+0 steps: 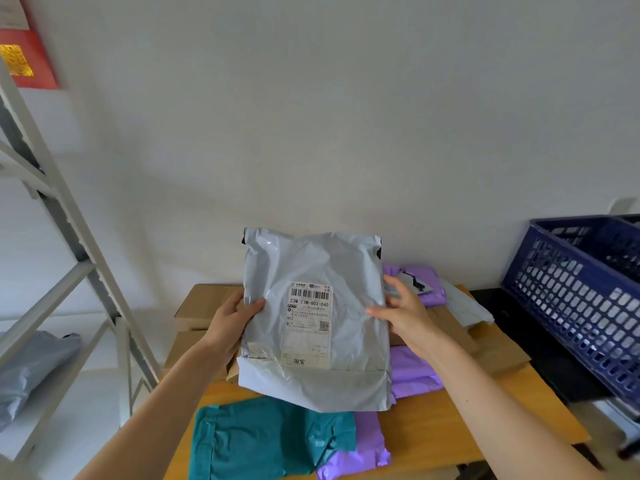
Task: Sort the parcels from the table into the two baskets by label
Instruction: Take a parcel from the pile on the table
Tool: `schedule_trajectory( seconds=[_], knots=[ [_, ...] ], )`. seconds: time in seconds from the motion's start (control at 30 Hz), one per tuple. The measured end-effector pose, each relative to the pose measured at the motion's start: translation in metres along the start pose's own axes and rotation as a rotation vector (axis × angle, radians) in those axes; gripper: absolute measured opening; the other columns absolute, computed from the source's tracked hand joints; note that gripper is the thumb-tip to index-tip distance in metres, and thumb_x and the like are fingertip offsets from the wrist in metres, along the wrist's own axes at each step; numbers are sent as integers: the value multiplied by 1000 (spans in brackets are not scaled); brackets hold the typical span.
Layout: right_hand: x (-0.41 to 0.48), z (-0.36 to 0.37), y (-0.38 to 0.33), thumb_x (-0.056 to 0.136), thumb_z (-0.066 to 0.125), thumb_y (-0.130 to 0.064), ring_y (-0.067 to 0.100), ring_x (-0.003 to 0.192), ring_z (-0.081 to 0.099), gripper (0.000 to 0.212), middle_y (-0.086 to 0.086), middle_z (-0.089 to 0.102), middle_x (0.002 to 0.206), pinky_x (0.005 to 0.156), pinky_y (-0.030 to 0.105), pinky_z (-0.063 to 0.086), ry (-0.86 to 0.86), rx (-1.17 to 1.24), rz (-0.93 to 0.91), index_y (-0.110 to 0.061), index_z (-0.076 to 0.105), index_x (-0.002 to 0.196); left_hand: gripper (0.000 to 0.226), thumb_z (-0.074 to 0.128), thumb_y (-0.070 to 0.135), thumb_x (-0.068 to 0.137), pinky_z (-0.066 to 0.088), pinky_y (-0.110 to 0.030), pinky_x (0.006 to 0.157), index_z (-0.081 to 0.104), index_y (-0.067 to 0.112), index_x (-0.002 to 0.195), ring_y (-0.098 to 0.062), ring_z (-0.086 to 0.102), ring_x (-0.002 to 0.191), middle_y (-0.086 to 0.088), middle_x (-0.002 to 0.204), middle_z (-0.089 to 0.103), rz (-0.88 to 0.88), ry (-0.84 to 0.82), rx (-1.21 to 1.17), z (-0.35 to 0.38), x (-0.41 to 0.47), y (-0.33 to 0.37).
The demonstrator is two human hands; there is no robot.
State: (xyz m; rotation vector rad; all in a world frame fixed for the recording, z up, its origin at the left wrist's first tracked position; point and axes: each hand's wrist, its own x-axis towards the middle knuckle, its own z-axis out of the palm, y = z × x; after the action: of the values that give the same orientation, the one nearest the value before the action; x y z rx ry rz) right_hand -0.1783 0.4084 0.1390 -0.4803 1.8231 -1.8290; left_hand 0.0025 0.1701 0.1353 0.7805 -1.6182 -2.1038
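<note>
I hold a grey plastic parcel [322,271] upright above the wooden table [450,434], its white shipping label [308,327] facing me. My left hand [232,320] grips its left edge, thumb on the front. My right hand [405,317] holds the right edge, thumb on the front and fingers behind. Under and around it lie a teal parcel [263,441], purple parcels [412,372], cardboard boxes [204,303] and a pale grey parcel [467,306]. A blue plastic basket [575,303] stands at the right.
A grey metal shelf rack [65,244] stands at the left, with a grey bag [31,368] on one shelf. A black surface [540,344] lies under the blue basket. The white wall is right behind the table.
</note>
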Motion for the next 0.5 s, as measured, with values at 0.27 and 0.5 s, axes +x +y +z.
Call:
schedule_trajectory(
  seconds=[0.27, 0.5],
  knots=[
    [-33, 6, 21, 78, 74, 4, 26, 95, 71, 77, 10, 72, 105, 87, 46, 56, 132, 29, 23, -27, 41, 140, 29, 59, 14, 94, 53, -53, 90, 54, 19, 122, -37, 67, 101, -14, 113, 68, -53, -135, 16, -1, 3, -6],
    [-77, -16, 28, 79, 75, 0, 15, 99, 69, 71, -1, 69, 114, 76, 33, 59, 272, 27, -4, -25, 44, 137, 30, 58, 10, 94, 61, -41, 72, 55, 16, 124, -34, 68, 95, -15, 111, 69, -80, -285, 28, 30, 8, -12]
  ],
)
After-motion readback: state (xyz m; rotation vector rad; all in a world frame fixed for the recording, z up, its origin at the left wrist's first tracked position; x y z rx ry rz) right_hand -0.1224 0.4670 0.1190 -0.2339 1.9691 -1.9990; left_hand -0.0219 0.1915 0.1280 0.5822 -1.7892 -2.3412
